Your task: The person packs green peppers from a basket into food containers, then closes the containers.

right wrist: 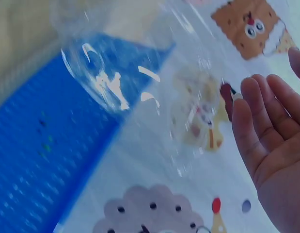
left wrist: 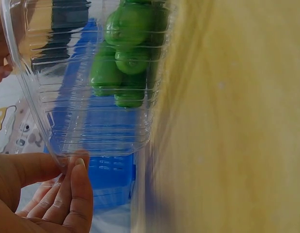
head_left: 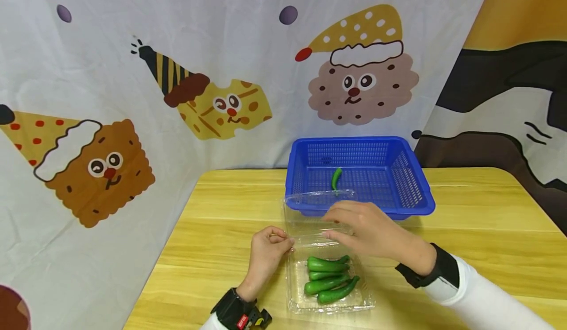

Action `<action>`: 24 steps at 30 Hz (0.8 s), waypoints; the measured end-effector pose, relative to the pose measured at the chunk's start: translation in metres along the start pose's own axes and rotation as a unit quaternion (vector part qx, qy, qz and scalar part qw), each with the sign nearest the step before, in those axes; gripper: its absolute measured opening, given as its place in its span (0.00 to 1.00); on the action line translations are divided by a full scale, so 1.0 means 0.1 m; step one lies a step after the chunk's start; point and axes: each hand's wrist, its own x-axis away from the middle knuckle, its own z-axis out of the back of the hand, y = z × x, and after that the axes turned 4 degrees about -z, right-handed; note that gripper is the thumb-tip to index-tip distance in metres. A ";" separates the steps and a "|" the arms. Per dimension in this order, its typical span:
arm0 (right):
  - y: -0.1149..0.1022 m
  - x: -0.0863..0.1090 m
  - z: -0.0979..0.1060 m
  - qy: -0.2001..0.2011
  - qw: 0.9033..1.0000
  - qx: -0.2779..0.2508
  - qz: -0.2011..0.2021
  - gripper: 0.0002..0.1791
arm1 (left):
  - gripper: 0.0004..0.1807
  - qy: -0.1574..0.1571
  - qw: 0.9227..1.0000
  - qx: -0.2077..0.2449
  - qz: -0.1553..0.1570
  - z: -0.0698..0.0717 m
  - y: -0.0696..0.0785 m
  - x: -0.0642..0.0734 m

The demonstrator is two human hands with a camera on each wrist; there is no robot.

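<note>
A clear plastic clamshell box (head_left: 291, 290) lies on the table with its lid (head_left: 305, 226) raised on the far side, in front of the basket. Several green peppers (head_left: 325, 284) lie side by side in its base. At the box's left side, near the hinge, my left hand (head_left: 267, 251) pinches the rim between thumb and fingers; the left wrist view shows this pinch at the plastic corner. My right hand (head_left: 367, 229) is over the lid's right side, fingers extended and slightly bent. In the right wrist view, its fingers (right wrist: 268, 126) stand apart from the clear plastic.
A blue plastic basket (head_left: 412, 172) stands at the back of the wooden table (head_left: 212, 221), behind the box, with one green pepper (head_left: 336, 178) in it. A white cloth (head_left: 243, 24) printed with cartoon figures hangs behind the table.
</note>
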 end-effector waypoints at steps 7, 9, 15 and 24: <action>0.18 -0.19 0.30 0.061 0.998 -0.034 0.006 0.15 | 0.09 0.004 1.000 -0.011 -0.002 0.01 0.02 -0.01; 0.21 -0.24 0.38 0.065 0.997 -0.035 -0.004 0.09 | 0.10 0.003 1.000 -0.009 -0.004 0.01 0.03 -0.01; 0.29 -0.37 0.57 0.058 0.997 -0.020 -0.049 0.13 | 0.09 0.005 1.000 -0.005 0.000 -0.01 0.02 0.00; 0.53 -0.55 0.69 0.057 0.994 -0.009 -0.092 0.08 | 0.09 0.002 1.000 -0.005 -0.005 0.00 -0.01 0.00</action>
